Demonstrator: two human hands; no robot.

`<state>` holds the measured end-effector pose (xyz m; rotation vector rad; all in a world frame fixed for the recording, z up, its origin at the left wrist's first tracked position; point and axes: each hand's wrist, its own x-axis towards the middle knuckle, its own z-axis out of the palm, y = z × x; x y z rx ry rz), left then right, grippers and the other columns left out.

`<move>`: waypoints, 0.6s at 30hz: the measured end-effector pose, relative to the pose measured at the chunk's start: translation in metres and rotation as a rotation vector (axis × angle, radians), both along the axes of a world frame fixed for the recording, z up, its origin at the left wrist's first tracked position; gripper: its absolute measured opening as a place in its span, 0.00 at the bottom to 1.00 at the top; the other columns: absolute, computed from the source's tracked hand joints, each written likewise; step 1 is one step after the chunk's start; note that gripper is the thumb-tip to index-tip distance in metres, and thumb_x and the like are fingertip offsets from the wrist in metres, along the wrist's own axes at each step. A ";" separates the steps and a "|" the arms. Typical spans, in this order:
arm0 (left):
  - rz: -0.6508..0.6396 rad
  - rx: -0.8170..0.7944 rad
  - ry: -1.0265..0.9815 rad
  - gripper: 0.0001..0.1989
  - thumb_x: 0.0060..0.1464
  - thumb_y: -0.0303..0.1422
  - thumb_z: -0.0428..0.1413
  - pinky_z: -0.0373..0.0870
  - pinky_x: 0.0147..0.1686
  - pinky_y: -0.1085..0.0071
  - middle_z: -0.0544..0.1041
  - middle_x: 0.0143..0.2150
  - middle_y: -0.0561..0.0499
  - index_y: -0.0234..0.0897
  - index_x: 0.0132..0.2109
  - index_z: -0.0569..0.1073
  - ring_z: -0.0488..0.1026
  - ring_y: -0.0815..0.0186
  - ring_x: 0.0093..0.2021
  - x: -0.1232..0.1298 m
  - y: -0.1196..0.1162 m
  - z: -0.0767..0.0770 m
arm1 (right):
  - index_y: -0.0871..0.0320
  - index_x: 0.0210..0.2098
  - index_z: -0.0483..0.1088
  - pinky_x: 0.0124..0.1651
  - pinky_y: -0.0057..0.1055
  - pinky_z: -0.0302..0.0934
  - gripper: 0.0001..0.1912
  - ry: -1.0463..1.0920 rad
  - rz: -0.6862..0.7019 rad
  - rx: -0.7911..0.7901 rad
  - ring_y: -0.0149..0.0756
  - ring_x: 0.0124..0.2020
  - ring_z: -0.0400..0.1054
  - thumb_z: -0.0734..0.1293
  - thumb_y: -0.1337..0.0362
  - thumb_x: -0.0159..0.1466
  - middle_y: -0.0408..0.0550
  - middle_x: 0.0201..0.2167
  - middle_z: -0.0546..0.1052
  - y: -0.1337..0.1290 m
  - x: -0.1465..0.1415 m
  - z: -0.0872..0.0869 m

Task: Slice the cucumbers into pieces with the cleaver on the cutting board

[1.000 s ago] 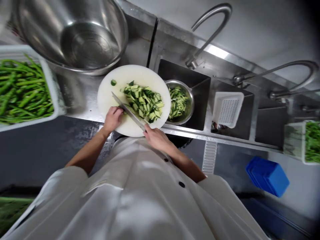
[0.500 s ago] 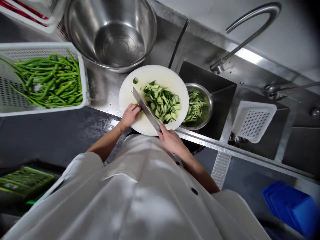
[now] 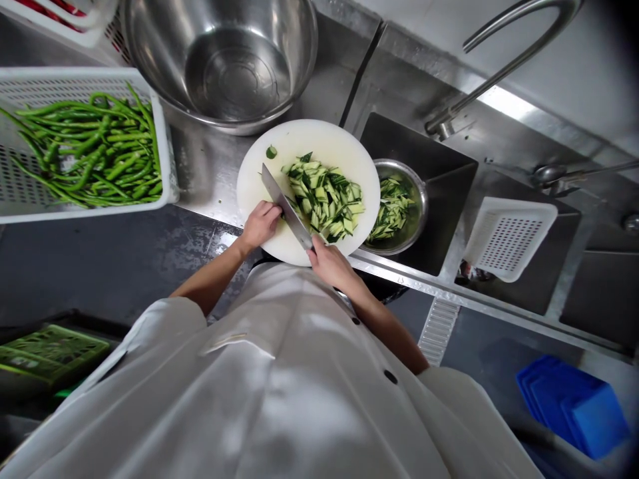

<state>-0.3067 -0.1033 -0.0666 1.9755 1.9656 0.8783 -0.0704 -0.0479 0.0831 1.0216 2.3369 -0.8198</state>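
My right hand [image 3: 330,263] grips the handle of a knife [image 3: 285,205], whose broad blade slants up and left over a round white cutting board [image 3: 367,166]. Beside the blade, on its left, my left hand [image 3: 262,223] rests on the board with its fingers curled together; what lies under them is hidden. Cut green cucumber pieces [image 3: 329,198] are heaped right of the blade. A small green slice [image 3: 271,152] lies near the board's upper left. More cut pieces fill part of a metal bowl [image 3: 422,216] at the board's right.
A large steel basin [image 3: 294,86] stands behind the board. At the left is a white basket [image 3: 167,166] of green peppers [image 3: 107,156]. Sinks, a curved faucet [image 3: 499,74] and a white colander [image 3: 514,236] are at the right. Blue bins [image 3: 572,406] stand lower right.
The view has shifted slightly, with most of the counter items sitting a little higher. The knife and both hands keep nearly the same places on the board.
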 end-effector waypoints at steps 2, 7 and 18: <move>-0.005 -0.004 -0.004 0.15 0.70 0.31 0.44 0.73 0.44 0.57 0.75 0.39 0.43 0.39 0.43 0.76 0.70 0.56 0.43 0.002 0.002 -0.001 | 0.64 0.68 0.59 0.46 0.36 0.62 0.24 0.033 -0.007 0.008 0.51 0.48 0.75 0.54 0.61 0.77 0.61 0.48 0.81 0.003 -0.011 -0.014; 0.001 -0.028 -0.048 0.14 0.69 0.32 0.45 0.74 0.47 0.57 0.77 0.41 0.42 0.38 0.44 0.76 0.73 0.56 0.45 -0.002 0.000 0.009 | 0.63 0.67 0.62 0.42 0.35 0.61 0.24 0.087 -0.034 0.071 0.52 0.44 0.75 0.54 0.58 0.77 0.59 0.43 0.82 0.008 0.006 -0.017; -0.499 -0.058 0.094 0.28 0.66 0.46 0.51 0.62 0.68 0.49 0.70 0.71 0.44 0.46 0.70 0.67 0.64 0.49 0.73 0.055 0.003 0.129 | 0.60 0.45 0.75 0.41 0.34 0.55 0.17 0.091 0.030 0.561 0.45 0.38 0.71 0.62 0.54 0.73 0.57 0.37 0.78 0.009 0.082 0.001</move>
